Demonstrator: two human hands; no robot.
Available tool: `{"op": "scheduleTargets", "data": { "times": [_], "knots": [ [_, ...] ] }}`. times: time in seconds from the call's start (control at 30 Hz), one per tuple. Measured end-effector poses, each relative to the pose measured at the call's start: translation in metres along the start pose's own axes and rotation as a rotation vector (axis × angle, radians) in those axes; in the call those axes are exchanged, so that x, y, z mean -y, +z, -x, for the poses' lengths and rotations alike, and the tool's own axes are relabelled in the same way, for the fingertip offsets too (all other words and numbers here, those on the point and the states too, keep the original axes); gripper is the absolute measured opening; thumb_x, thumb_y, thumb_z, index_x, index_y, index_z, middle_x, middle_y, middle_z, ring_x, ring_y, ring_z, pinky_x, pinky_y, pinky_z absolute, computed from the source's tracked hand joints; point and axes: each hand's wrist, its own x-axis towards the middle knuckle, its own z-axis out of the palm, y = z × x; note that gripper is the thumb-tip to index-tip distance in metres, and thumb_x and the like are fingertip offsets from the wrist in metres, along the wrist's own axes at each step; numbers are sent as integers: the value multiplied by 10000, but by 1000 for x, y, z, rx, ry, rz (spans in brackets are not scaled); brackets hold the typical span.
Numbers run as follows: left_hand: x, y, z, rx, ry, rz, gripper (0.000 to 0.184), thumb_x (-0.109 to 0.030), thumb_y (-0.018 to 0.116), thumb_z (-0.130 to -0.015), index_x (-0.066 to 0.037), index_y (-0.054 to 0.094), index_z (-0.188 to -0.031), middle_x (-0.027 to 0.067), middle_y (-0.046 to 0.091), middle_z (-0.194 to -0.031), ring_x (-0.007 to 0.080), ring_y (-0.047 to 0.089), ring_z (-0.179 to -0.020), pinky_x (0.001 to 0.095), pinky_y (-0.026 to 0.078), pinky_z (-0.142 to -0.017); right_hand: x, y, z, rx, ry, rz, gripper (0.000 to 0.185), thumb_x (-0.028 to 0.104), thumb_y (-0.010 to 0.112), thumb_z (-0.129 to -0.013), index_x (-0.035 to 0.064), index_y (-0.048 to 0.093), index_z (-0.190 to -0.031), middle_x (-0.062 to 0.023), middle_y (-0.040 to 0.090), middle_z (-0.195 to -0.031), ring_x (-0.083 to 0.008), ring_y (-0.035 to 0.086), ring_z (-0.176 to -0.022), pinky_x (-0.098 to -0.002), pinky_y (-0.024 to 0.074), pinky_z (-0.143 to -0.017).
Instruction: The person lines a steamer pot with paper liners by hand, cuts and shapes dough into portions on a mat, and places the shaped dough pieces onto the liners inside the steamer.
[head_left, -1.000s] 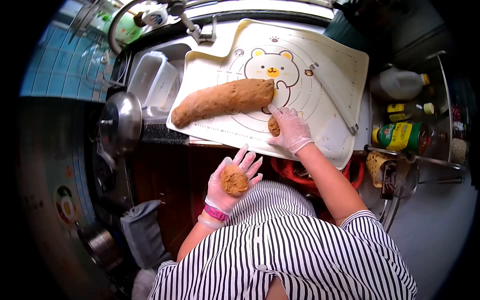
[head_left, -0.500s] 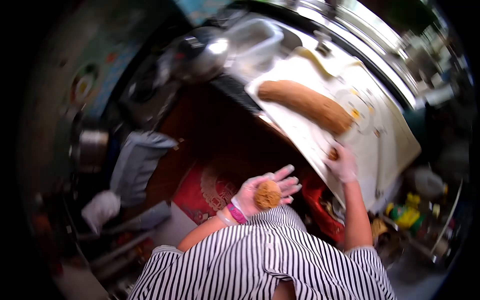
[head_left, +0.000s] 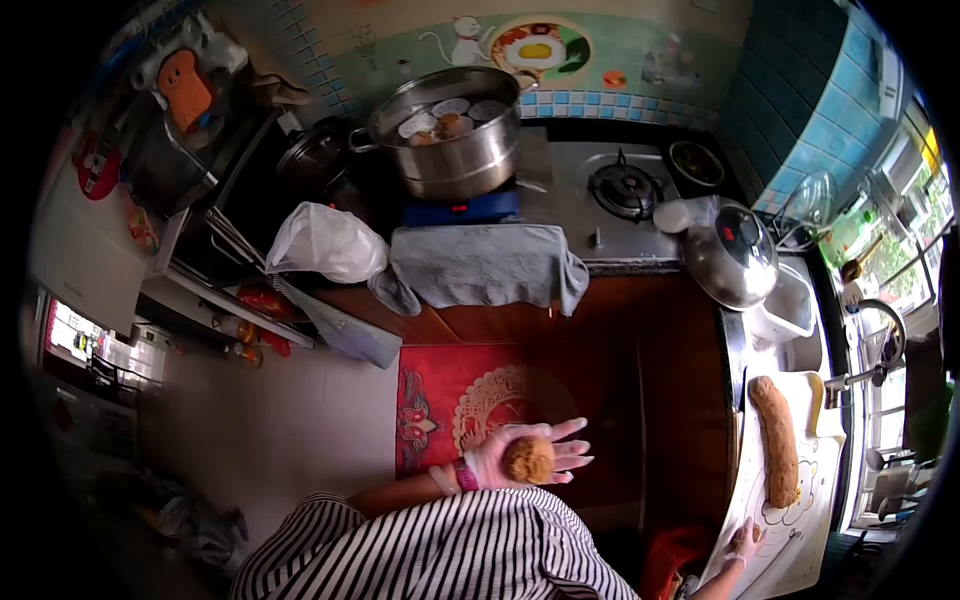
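My left hand [head_left: 500,458], in a clear glove, is palm up with fingers spread. A rounded lump of brown dough [head_left: 528,460] rests on its palm, above the red mat. At the lower right, my gloved right hand [head_left: 740,552] lies over the near end of the white board [head_left: 820,500]. Its fingers close around a small brown dough piece [head_left: 750,535], partly hidden by them. Beyond that hand, a long log of brown dough [head_left: 776,440] stretches along the board.
A steamer pot [head_left: 460,175] holding white rounds and brown pieces stands on the counter. A gas burner [head_left: 625,190] and a domed metal lid [head_left: 735,260] are to its right. A grey towel [head_left: 485,265] and white plastic bag [head_left: 330,243] hang at the counter's front.
My view has swung left and up toward the stove, so the board and dough log now appear farther right. The lump still rests on my left palm; my right hand stays at the board.
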Motion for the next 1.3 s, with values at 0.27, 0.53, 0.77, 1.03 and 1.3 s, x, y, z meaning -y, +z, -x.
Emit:
{"op": "scheduleTargets", "data": {
  "times": [0.27, 0.53, 0.77, 1.03, 1.3],
  "knots": [
    [-83, 39, 137, -319, 237, -237, 719, -483, 484, -1033, -150, 249, -1626, 176, 377, -1603, 349, 307, -1518, 518, 230, -1261, -17, -6, -25, 69, 101, 206, 622, 260, 855, -823, 114, 553, -1346, -20, 614, -1100, -144, 565, -836, -289, 485, -585],
    [-88, 33, 110, -240, 326, -70, 585, -355, 509, -1022, -164, 369, -1557, 156, 470, -1514, 342, 389, -1462, 528, 323, -1200, 81, 46, 73, 497, 329, -236, 612, 260, 833, -838, 111, 550, -1360, -33, 616, -1131, -166, 591, -884, -307, 513, -593],
    [-90, 29, 44, 85, 320, -30, 571, -428, 390, -1093, -201, 308, -1610, 120, 451, -1533, 308, 362, -1482, 499, 258, -1244, 166, 171, 100, 1164, 291, -165, 554, 268, 783, -868, 96, 555, -1342, -72, 620, -1191, -245, 640, -969, -375, 580, -611],
    [-123, 20, 70, 56, 603, 48, 528, -494, 408, -1075, -283, 376, -1557, 123, 542, -1392, 336, 397, -1444, 544, 303, -1198, 401, 484, 260, 1746, -161, 278, 614, 162, 951, -653, 44, 641, -1169, -110, 666, -1068, -256, 714, -909, -393, 622, -692],
    [-214, -9, 172, -92, 991, 298, 499, -342, 494, -1012, -159, 524, -1475, 134, 626, -1368, 366, 461, -1414, 554, 372, -1165, 535, 801, 491, 1851, -956, 716, 514, 115, 862, -750, 126, 607, -1196, -22, 635, -1007, -133, 616, -919, -286, 542, -805]
  ]
}}
